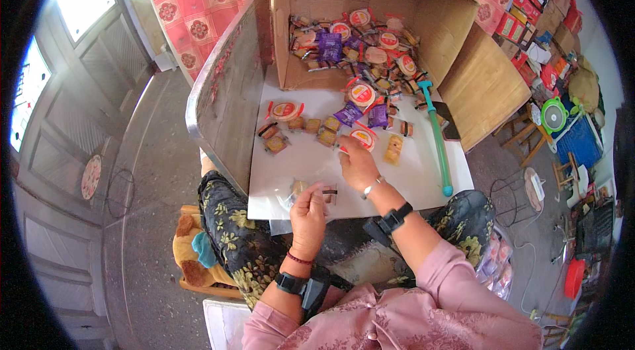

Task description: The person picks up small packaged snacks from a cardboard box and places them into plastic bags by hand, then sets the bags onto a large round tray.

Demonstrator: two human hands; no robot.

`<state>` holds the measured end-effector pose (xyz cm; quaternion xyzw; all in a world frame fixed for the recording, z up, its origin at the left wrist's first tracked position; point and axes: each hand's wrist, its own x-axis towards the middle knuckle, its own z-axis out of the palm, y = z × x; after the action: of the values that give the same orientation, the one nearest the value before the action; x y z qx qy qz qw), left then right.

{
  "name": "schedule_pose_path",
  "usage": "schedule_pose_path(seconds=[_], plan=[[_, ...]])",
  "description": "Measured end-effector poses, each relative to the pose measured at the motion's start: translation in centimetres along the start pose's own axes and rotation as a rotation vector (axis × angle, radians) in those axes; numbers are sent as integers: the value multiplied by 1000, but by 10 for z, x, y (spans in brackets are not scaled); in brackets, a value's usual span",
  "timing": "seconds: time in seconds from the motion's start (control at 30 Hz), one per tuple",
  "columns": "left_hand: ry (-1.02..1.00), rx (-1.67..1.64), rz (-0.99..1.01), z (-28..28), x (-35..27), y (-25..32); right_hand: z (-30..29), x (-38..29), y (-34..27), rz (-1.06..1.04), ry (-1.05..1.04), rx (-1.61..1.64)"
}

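Near the front edge of the white board (278,206), my left hand (308,211) pinches a clear plastic bag (292,196) with small wrapped snacks inside or under it; which of these cannot be told. My right hand (358,164) is at a round red-and-white wrapped snack (362,138), its fingertips at the left edge of the packet; whether they grip it is unclear. Small yellow wrapped cakes (327,136) and another round snack (285,111) lie farther left. An oblong wrapped pastry (393,149) lies right of my right hand. Purple packets (378,116) sit beyond it.
A cardboard box (449,27) on its side holds a heap of wrapped snacks (367,47) spilling onto the board. A teal-green tool with a T-shaped end (440,151) and a dark phone (446,121) lie at the right. An upright metal-edged panel (228,87) borders the left.
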<state>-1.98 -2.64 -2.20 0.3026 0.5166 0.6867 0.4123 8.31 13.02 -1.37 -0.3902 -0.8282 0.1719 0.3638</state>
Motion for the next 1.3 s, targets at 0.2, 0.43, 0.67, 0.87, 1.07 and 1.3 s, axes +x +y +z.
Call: schedule_pose_path(seconds=[0.2, 0.43, 0.67, 0.87, 1.07, 1.3], plan=[[75, -167, -118, -3, 3, 24, 38, 24, 17, 40, -214, -168], [128, -220, -150, -8, 5, 22, 27, 16, -5, 158, -287, -153], [112, -165, -150, -2, 2, 29, -19, -12, -11, 170, -32, 80], [87, -99, -15, -4, 6, 7, -76, -26, -59, 55, -271, 218], [91, 61, 113, -3, 3, 0, -53, -42, -73, -101, -348, 169], [114, 261, 186, -4, -2, 0, -42, -47, -50, -98, -281, 413]])
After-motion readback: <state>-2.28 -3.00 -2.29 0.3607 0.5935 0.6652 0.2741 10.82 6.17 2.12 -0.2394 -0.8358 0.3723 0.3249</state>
